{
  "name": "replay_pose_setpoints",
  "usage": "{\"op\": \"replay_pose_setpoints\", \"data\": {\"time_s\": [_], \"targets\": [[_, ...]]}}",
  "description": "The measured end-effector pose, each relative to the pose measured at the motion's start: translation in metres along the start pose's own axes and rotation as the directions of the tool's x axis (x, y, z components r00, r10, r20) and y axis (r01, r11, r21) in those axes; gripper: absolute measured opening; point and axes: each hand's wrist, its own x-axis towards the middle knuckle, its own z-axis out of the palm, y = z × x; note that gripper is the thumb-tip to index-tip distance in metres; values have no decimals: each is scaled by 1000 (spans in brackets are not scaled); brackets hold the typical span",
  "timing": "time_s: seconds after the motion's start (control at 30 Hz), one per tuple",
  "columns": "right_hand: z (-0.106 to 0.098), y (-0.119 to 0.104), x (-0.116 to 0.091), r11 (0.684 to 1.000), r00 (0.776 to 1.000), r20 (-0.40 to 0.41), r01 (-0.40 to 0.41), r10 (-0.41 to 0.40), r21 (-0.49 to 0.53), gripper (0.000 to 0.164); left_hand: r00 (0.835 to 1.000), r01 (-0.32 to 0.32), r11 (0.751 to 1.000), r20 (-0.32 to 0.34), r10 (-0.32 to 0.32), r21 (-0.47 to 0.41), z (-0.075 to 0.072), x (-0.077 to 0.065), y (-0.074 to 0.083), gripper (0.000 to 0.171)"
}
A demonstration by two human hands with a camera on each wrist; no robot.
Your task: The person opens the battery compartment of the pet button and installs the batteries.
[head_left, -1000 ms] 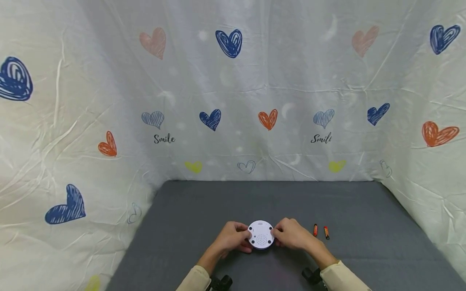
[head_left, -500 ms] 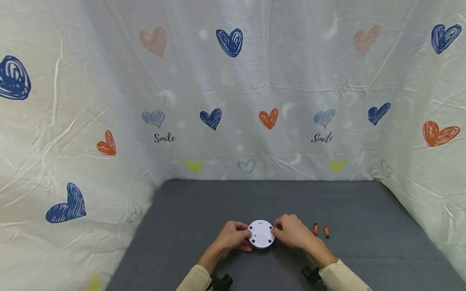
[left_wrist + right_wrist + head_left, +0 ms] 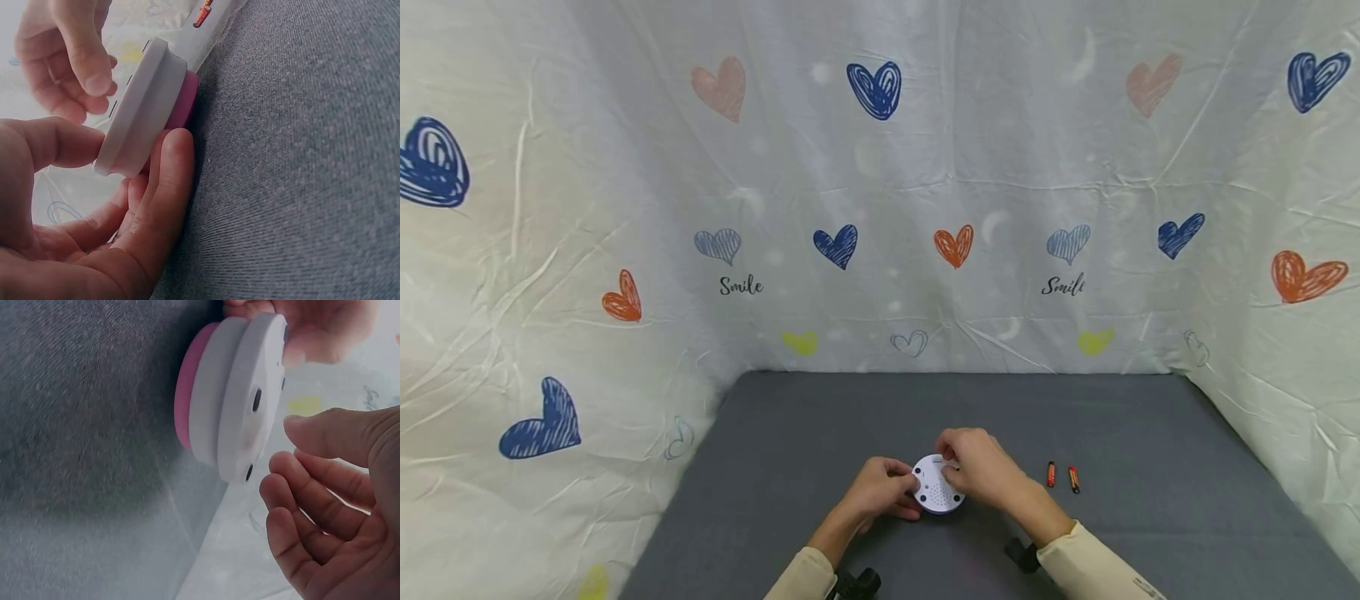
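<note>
A round white device (image 3: 934,493) with a grid of small holes and several black feet lies face down on the grey cloth. Its lower part is pink, as the right wrist view shows of the device (image 3: 209,394). My left hand (image 3: 883,488) grips its left edge, thumb on the upper face and fingers underneath. Over the far right part of that face is my right hand (image 3: 988,471), fingers loosely bent. In the right wrist view the right hand (image 3: 337,494) stands apart from the device, with nothing visible in its fingers.
Two small red batteries, a left one (image 3: 1051,474) and a right one (image 3: 1074,480), lie to the right of the right hand. A grey cloth (image 3: 820,425) covers the table. Behind and beside it hangs a white curtain (image 3: 880,167) printed with hearts.
My right hand has left the device's right edge and moved left and away from me, over its upper face. The left hand and the device have stayed in place.
</note>
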Motion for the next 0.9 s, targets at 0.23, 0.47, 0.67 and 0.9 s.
{"op": "replay_pose_setpoints", "data": {"time_s": [0.23, 0.47, 0.67, 0.9], "targets": [[10, -5, 5, 998, 1000, 13, 15, -14, -56, 21, 1000, -3, 1000, 9, 3, -6, 0, 2, -3, 29], [11, -8, 8, 995, 999, 27, 40, -38, -89, 20, 1000, 2, 1000, 11, -2, -1, 0, 1, 0, 28], [10, -9, 10, 994, 997, 67, 52, -46, -93, 18, 1000, -9, 1000, -9, 9, 18, 1, 0, 1, 28], [10, -9, 12, 994, 992, 118, 65, -54, -88, 17, 1000, 1, 1000, -19, 0, 16, 2, -1, -1, 28]]}}
